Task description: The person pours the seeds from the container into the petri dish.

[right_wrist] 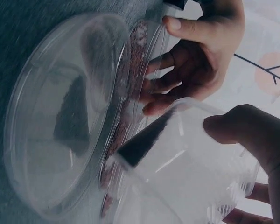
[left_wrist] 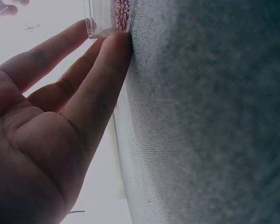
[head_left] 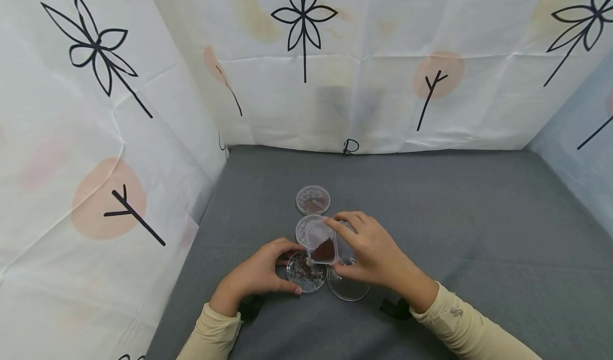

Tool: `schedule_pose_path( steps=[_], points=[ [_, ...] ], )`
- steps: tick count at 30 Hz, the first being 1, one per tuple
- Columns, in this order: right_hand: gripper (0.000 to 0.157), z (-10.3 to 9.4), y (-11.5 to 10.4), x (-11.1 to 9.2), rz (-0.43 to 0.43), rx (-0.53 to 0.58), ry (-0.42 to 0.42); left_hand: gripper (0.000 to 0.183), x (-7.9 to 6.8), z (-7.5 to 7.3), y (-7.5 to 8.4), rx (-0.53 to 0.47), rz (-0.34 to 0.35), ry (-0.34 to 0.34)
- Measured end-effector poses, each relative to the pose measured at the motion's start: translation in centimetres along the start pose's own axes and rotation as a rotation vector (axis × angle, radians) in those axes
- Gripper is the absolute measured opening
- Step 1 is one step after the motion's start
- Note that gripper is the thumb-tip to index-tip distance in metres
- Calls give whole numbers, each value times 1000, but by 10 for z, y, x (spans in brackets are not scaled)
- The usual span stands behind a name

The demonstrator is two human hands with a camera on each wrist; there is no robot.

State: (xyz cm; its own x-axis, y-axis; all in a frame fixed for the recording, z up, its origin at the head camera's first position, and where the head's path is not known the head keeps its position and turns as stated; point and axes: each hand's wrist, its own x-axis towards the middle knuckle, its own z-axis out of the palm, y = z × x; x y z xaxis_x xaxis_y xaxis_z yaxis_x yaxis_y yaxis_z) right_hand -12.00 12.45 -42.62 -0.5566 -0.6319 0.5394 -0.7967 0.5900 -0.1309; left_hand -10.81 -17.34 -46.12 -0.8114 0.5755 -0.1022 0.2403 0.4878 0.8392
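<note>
My right hand [head_left: 372, 249] grips a clear plastic tub [head_left: 317, 233] between thumb and fingers. The tub tilts, and reddish-brown granules [head_left: 324, 250] have gathered in its lower corner. Just under that corner lies a round petri dish [head_left: 306, 281] with brown and whitish bits scattered in it. My left hand [head_left: 258, 270] holds this dish at its left side, thumb at the front edge and fingers at the back. In the left wrist view the dish's clear wall [left_wrist: 100, 18] shows between thumb and fingers, with granules inside.
A clear petri dish [head_left: 349, 292] without granules stands right beside the held one, partly under my right hand. Behind are two more petri dishes, a middle one [head_left: 300, 231] partly covered by the tub and a far one [head_left: 313, 199] with brown granules. Patterned cloth walls enclose the grey table [head_left: 460, 216].
</note>
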Motion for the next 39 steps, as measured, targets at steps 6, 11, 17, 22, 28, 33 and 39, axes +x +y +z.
schedule_pose_path(
  steps=[6,11,17,22,28,33,39],
  points=[
    [90,-7,12,-3,93,48,27,82,0,0,-2,-10,19,10],
    [88,-11,29,-7,155,135,49,83,0,0,-2,-19,22,13],
    [86,-11,56,-12,250,305,99,82,-1,0,-1,-22,24,11],
    [85,-10,78,-18,358,404,137,83,-1,0,-1,-29,26,14],
    [84,-8,97,-25,469,442,102,83,-1,0,-1,-36,30,14],
    [83,-9,107,-29,554,480,48,83,-1,0,-1,-44,34,14],
    [82,-8,115,-34,594,500,17,83,-1,1,-1,-44,35,14]
  ],
)
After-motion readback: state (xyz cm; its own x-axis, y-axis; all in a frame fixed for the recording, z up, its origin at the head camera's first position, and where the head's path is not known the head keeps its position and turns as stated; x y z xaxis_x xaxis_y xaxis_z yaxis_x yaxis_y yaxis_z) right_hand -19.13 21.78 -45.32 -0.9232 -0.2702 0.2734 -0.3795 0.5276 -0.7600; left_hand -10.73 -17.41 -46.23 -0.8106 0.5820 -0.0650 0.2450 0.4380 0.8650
